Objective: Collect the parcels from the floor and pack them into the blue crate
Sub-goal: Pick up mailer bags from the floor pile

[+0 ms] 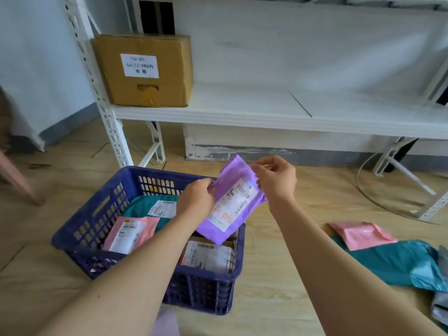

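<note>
Left hand [196, 200] and right hand [276, 180] each pinch an edge of the purple parcel [232, 204], which hangs tilted over the blue crate [97, 214]. I'd lower it flat onto the box [208, 257] inside before letting go, which saves room for the floor parcels [397, 265].

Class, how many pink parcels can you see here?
2: one pink parcel lies inside the blue crate; the other is on the floor at right, overlapping a teal parcel. More may be hidden.

Your purple parcel [232, 202] tilted label-up at centre above the blue crate [80, 226], pink parcel [131, 234], teal parcel [143, 204] and boxed parcel [208, 257] inside, pink mailer [361, 235] overlapping teal mailer [392, 263] on floor, lower right.
</note>
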The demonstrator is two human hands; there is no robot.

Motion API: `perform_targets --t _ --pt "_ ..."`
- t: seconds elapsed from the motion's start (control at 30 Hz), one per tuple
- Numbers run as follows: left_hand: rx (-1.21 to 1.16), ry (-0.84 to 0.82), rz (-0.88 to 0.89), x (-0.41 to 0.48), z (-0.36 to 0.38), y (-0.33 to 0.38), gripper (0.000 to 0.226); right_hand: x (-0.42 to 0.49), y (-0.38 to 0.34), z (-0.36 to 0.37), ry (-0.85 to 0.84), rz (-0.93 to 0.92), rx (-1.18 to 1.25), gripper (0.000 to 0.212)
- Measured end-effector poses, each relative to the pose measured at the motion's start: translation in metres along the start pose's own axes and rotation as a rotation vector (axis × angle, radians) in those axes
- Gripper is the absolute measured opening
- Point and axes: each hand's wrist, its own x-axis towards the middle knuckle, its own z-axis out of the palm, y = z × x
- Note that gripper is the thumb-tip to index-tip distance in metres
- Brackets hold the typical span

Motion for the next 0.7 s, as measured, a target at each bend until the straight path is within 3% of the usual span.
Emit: perform_targets --t 0.1,0.17,0.3,0.53,0.7 --pt "-0.132 0.037 -0.182 0.017 -0.003 -0.039 0.025 0.008 0.019 0.025 0.066 0.048 -0.040 0.020" --pt "-0.227 0.076 -0.307 0.025 -0.004 -0.061 0.028 0.007 0.041 0.038 0.017 0.098 -0.145 0.018" --pt "-0.369 0.119 -0.448 0.038 -0.003 -0.093 0.019 0.002 0.069 0.061 -0.225 0.219 -0.282 0.029" --pt "-0.405 0.132 -0.532 0.054 -0.005 -0.139 0.019 -0.017 0.074 0.112 -0.663 0.312 -0.338 0.013" --pt "-0.304 0.072 -0.589 0.054 0.001 -0.179 0.014 -0.028 0.087 0.143 -0.810 0.301 -0.394 0.029"
